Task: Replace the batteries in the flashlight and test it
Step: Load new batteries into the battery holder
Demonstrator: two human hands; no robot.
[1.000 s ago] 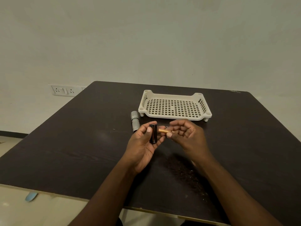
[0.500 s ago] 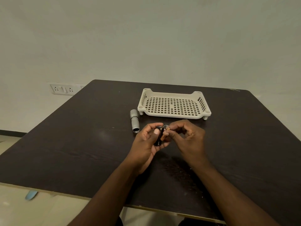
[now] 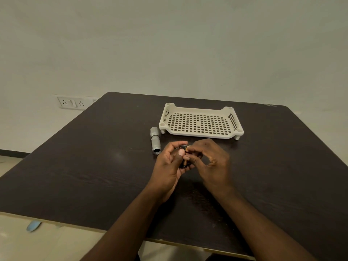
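Note:
My left hand [image 3: 169, 162] grips a small black battery holder [image 3: 183, 156], upright above the dark table [image 3: 94, 166]. My right hand [image 3: 211, 159] pinches a gold-coloured battery [image 3: 188, 147] against the top of the holder; only the battery's tip shows between the fingers. The silver flashlight body [image 3: 155, 141] lies open-ended on the table just left of my hands, apart from them.
A cream perforated plastic tray [image 3: 201, 135] stands behind my hands near the table's far side. A wall socket panel [image 3: 72, 103] is on the wall at left. The near table edge runs below my forearms.
My right hand brought the battery from lying sideways beside the holder onto the holder's top end. Both hands closed together; the flashlight body stayed put.

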